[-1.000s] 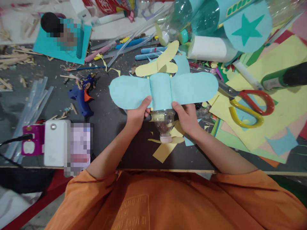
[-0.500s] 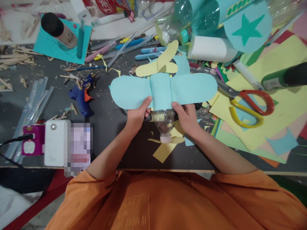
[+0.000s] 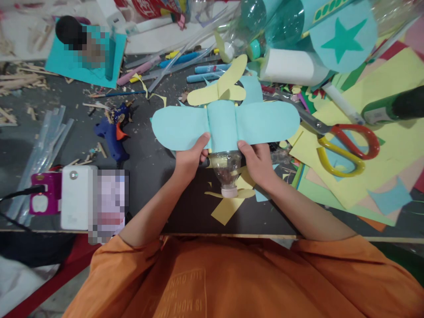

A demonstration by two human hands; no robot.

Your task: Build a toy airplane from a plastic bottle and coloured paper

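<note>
A plastic-bottle toy plane (image 3: 222,126) is held between my two hands above the table. Light blue paper wraps its middle and forms rounded wings on both sides. Its clear bottle neck and pale cap (image 3: 229,191) point toward me, with a thin yellow paper strip behind the cap. Yellow paper blades (image 3: 218,86) stand at the far end. My left hand (image 3: 192,159) grips the inner edge of the left wing, thumb on top. My right hand (image 3: 256,161) grips the right wing the same way. The other fingers are mostly hidden under the paper.
Large scissors (image 3: 344,141) with red and yellow handles rest on paper sheets at the right. A blue glue gun (image 3: 114,137) lies left of the plane, beyond a white power bank (image 3: 78,197). Bottles, markers (image 3: 208,70) and a white roll (image 3: 291,66) crowd the back.
Hardly anything differs. Both hands keep the same hold on the toy plane, and the view has shifted very slightly.
</note>
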